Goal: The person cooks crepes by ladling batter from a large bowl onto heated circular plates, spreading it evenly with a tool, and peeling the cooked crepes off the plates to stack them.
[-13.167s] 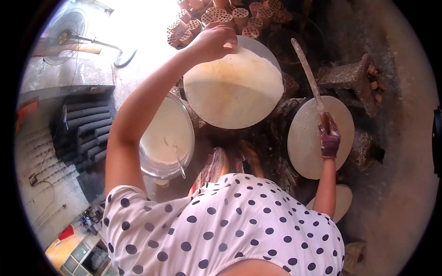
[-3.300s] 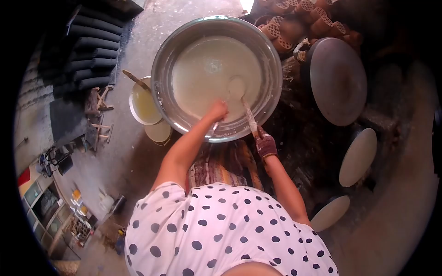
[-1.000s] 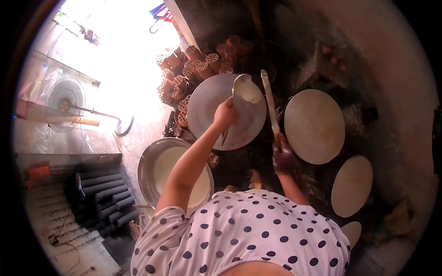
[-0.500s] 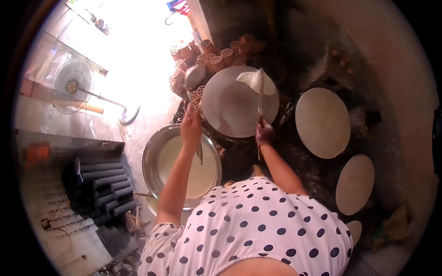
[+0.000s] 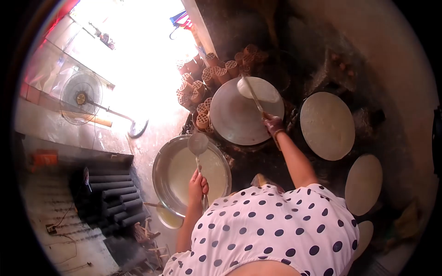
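The right hand (image 5: 274, 125), in a dark glove, has its fingers wrapped around a long stick (image 5: 256, 97); the left hand (image 5: 198, 185), bare, has its fingers curled around the handle of a ladle (image 5: 198, 143).

The stick's long axis runs ahead of the gloved fingers and slightly left, its far end over a patch of pale batter (image 5: 264, 90) near the far edge of a round griddle (image 5: 235, 119). The right hand is clearly the nearer to that patch; whether the tip presses into it I cannot tell. The ladle's bowl sits just ahead of the left fingers, above a wide metal basin (image 5: 159, 177) of pale liquid.

The griddle's grey top lies mostly bare, left and ahead of the gloved fingers. To their right stands a pale round disc (image 5: 328, 126), with a second disc (image 5: 363, 184) nearer the body. Beyond the griddle, clay-coloured perforated cylinders (image 5: 202, 121) are piled up; well left of the bare fingers are stacked black cylinders (image 5: 119, 195) and, farther ahead, a fan (image 5: 82, 97).
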The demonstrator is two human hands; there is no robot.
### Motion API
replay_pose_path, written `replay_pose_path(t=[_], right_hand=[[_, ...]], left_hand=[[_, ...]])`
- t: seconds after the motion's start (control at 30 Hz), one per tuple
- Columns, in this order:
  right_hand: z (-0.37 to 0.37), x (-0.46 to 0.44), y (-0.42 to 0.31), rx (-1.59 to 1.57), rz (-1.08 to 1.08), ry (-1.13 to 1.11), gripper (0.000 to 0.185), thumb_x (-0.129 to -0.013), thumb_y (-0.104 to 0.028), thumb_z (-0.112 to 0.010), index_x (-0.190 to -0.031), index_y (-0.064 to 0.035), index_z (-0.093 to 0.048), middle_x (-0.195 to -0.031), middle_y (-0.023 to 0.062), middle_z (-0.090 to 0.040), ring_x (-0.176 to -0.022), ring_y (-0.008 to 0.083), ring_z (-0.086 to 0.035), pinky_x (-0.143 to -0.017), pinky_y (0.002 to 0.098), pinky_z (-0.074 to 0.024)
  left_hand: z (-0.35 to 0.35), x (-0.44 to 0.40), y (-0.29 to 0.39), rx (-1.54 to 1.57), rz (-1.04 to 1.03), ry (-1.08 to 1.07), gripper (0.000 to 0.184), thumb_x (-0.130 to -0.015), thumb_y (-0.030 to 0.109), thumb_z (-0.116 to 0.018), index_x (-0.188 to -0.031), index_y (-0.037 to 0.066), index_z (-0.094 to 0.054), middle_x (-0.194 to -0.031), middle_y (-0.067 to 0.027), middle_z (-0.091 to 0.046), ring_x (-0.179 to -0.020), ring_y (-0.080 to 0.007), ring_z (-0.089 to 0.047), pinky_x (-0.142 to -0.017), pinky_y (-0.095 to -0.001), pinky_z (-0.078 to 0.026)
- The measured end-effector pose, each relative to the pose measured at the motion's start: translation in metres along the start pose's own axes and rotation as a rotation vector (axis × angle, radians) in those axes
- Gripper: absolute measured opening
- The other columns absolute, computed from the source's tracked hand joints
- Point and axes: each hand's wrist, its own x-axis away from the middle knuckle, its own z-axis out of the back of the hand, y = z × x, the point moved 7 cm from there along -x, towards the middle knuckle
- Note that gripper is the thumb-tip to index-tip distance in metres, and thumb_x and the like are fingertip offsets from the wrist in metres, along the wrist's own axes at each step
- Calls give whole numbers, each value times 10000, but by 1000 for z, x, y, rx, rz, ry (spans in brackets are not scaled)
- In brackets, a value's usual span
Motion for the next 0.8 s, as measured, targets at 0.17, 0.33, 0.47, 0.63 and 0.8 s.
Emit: replay_pose_path(t=[0.17,0.33,0.47,0.63,0.8], right_hand=[[46,10,64,-70,-55,345,361,-789,-228,-672,-1133,-122,-655,-1023,126,-683,-931,229,-663,-781,325,-501],[-1,-9,1,192,-2,111,395,-783,-239,-665,-1159,-122,-641,-1010,143,-681,-941,257,-661,-794,337,-507],[15,-13,-17,40,144,-169,321,-775,-171,-657,-1092,-124,-681,-985,107,-698,-963,217,-658,-788,307,-498],[70,4,-24,214,44,215,341,-791,-293,-666,-1078,-109,-678,-955,152,-680,-919,313,-651,-792,372,-497],[10,-26,-23,328,66,-6,336,-789,-298,-665,-1069,-113,-680,-944,151,-681,-922,318,-649,-797,371,-499]], left_hand=[[6,8,-10,121,-21,-3,400,-998,186,-376,-1391,120,-346,-562,18,-347,-345,-95,-336,-321,-250,-318],[-6,13,-16,207,23,14,364,-1005,192,-365,-1362,125,-382,-567,29,-325,-342,-77,-301,-322,-236,-292],[-15,11,-17,270,39,-30,360,-1007,194,-359,-1360,126,-375,-570,31,-326,-347,-74,-304,-328,-231,-299],[-19,15,-13,251,-20,-62,360,-1008,200,-360,-1360,128,-371,-580,32,-336,-359,-71,-325,-330,-227,-309],[-20,13,-24,316,17,-34,347,-1009,211,-360,-1348,136,-382,-580,36,-343,-366,-65,-339,-329,-222,-313]])
